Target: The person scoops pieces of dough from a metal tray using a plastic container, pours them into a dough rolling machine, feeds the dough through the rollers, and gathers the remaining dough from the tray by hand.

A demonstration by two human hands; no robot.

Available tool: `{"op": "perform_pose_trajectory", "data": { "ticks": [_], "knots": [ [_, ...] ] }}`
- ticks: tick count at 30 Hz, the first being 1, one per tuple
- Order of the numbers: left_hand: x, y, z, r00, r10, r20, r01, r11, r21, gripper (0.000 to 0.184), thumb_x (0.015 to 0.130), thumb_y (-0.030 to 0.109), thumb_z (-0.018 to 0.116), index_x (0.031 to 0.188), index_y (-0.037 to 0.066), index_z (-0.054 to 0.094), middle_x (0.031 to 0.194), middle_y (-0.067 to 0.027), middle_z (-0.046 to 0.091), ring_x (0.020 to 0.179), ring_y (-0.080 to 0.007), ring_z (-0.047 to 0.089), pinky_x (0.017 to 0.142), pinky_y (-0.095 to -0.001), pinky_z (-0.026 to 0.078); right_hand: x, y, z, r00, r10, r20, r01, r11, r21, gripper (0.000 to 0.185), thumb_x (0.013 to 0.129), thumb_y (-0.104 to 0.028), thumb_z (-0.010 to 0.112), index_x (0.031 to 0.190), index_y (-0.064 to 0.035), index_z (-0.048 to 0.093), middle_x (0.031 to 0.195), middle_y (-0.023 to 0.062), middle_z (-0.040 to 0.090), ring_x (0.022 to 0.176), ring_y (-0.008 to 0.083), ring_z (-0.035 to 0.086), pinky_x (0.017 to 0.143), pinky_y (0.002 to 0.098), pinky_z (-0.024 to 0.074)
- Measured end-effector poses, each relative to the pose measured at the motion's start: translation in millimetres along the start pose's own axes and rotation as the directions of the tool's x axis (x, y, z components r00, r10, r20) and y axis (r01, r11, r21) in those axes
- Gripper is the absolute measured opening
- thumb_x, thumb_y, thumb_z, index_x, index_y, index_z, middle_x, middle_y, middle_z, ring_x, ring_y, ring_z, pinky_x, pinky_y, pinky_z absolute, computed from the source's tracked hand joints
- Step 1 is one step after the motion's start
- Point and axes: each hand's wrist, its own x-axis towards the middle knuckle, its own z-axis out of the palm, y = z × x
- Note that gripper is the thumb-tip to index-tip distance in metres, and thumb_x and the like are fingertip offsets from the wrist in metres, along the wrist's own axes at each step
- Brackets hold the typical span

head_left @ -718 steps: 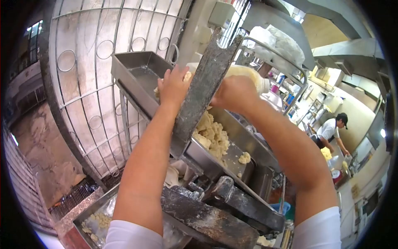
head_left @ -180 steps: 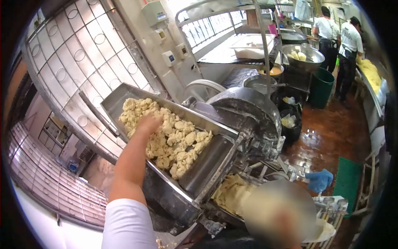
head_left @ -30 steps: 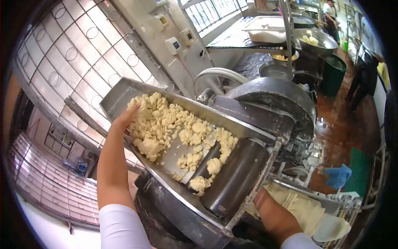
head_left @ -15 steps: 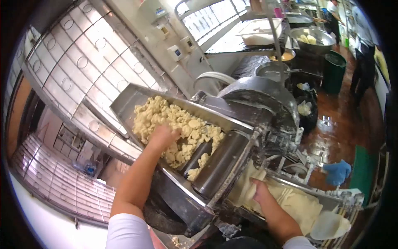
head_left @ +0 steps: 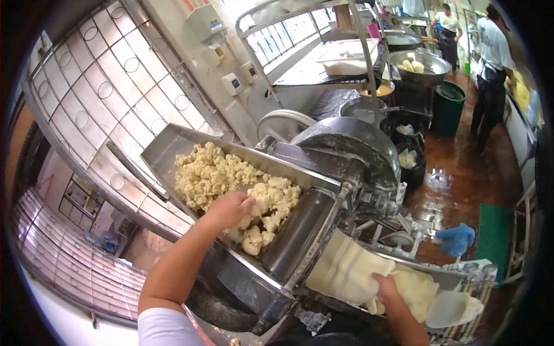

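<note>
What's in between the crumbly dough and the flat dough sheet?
In the head view, two things lie between the crumbly dough and the flat dough sheet: first the smooth metal roller, then the crusty metal bar along its edge.

You have two hands in view: one left hand [head_left: 229, 209] and one right hand [head_left: 390, 291]. You count one hopper [head_left: 164, 148], one wheel [head_left: 285, 113] and at least one roller [head_left: 303, 233]. You find four wall boxes [head_left: 232, 85], one white tub [head_left: 348, 65], one pink cup [head_left: 373, 30], one green bin [head_left: 449, 114], one green mat [head_left: 492, 242] and two co-workers [head_left: 491, 69]. You cannot count the dough lumps [head_left: 206, 174] exactly; they run together.
</note>
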Motion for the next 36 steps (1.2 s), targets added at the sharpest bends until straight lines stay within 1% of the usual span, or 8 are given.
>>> {"op": "perform_pose_trajectory", "data": {
  "ticks": [2, 5, 7, 15, 18, 26, 34, 36],
  "knots": [
    [8, 0, 8, 0.954, -0.058, -0.295, 0.100, 0.987, 0.129, 0.041, 0.091, 0.040, 0.054, 0.095, 0.000, 0.062, 0.089, -0.0185, 0.063, 0.077, -0.0325, 0.061, 0.073, -0.0419, 0.048, -18, -12, -9, 0.996, -0.073, -0.048, 0.063, 0.982, -0.176, 0.042, 0.086, -0.009, 0.059, 0.125, 0.0045, 0.050, 0.115, 0.0167, 0.061, 0.101, 0.0297, 0.062, 0.088, 0.0413, 0.0501],
    [27, -17, 24, 0.921, -0.266, -0.284, 0.205, 0.953, -0.225, 0.046, 0.087, 0.046, 0.059, 0.092, 0.000, 0.060, 0.082, -0.0158, 0.061, 0.073, -0.0262, 0.058, 0.069, -0.0381, 0.047, -23, -13, -43, 0.978, -0.205, -0.045, 0.166, 0.886, -0.433, 0.032, 0.088, -0.013, 0.059, 0.115, 0.0036, 0.057, 0.098, 0.0120, 0.065, 0.089, 0.0230, 0.063, 0.077, 0.0385, 0.0518],
    [30, -15, 32, 0.940, -0.209, -0.269, 0.125, 0.947, -0.296, 0.050, 0.083, 0.050, 0.063, 0.090, 0.000, 0.058, 0.078, -0.0133, 0.059, 0.072, -0.0224, 0.056, 0.068, -0.0356, 0.046, -28, -16, -59, 0.972, -0.130, -0.195, -0.009, 0.810, -0.586, 0.024, 0.090, -0.016, 0.058, 0.105, 0.0016, 0.062, 0.084, 0.0084, 0.065, 0.076, 0.0196, 0.062, 0.070, 0.0351, 0.0513],
    [23, 28, 11, 0.919, 0.050, -0.390, 0.084, 0.944, 0.320, 0.045, 0.093, 0.041, 0.046, 0.077, 0.003, 0.065, 0.075, -0.0181, 0.063, 0.079, -0.0382, 0.060, 0.070, -0.0459, 0.046, -41, -26, -130, 0.889, -0.439, -0.130, 0.015, 0.312, -0.950, 0.018, 0.087, -0.020, 0.062, 0.087, -0.0014, 0.062, 0.068, 0.0081, 0.059, 0.063, 0.0160, 0.058, 0.058, 0.0302, 0.0473],
    [34, 28, 39, 0.933, -0.141, -0.330, 0.118, 0.989, -0.089, 0.040, 0.094, 0.038, 0.046, 0.083, 0.005, 0.066, 0.079, -0.0174, 0.064, 0.077, -0.0386, 0.061, 0.070, -0.0480, 0.046, -49, -46, -141, 0.845, -0.410, -0.345, 0.028, 0.677, -0.736, 0.019, 0.087, -0.021, 0.062, 0.085, -0.0022, 0.061, 0.067, 0.0065, 0.058, 0.055, 0.0136, 0.056, 0.050, 0.0281, 0.0456],
    [60, 62, 49, 0.945, 0.099, -0.312, 0.043, 0.908, 0.417, 0.037, 0.091, 0.037, 0.052, 0.080, 0.006, 0.069, 0.074, -0.0153, 0.065, 0.073, -0.0378, 0.062, 0.068, -0.0451, 0.049, -2, -62, -93, 0.848, -0.493, -0.195, 0.286, 0.734, -0.616, 0.015, 0.090, -0.016, 0.059, 0.093, -0.0007, 0.060, 0.078, 0.0042, 0.060, 0.065, 0.0097, 0.056, 0.057, 0.0240, 0.0488],
    [85, 34, 53, 0.986, -0.116, -0.118, 0.108, 0.991, -0.076, 0.033, 0.082, 0.029, 0.057, 0.091, -0.001, 0.068, 0.078, -0.0224, 0.065, 0.075, -0.0347, 0.064, 0.069, -0.0413, 0.048, -3, -20, -12, 0.937, -0.346, 0.048, 0.326, 0.816, -0.477, 0.010, 0.090, -0.011, 0.058, 0.095, -0.0031, 0.062, 0.078, 0.0036, 0.062, 0.068, 0.0106, 0.059, 0.057, 0.0248, 0.0485],
    [78, 36, 56, 0.980, -0.148, -0.132, 0.131, 0.983, -0.132, 0.034, 0.082, 0.031, 0.054, 0.090, 0.000, 0.068, 0.083, -0.0235, 0.065, 0.080, -0.0378, 0.063, 0.073, -0.0434, 0.049, -2, -12, 7, 0.989, -0.148, 0.026, 0.142, 0.863, -0.485, 0.012, 0.091, -0.014, 0.056, 0.096, -0.0047, 0.063, 0.079, 0.0048, 0.063, 0.069, 0.0116, 0.061, 0.057, 0.0256, 0.0481]
  ]
}}
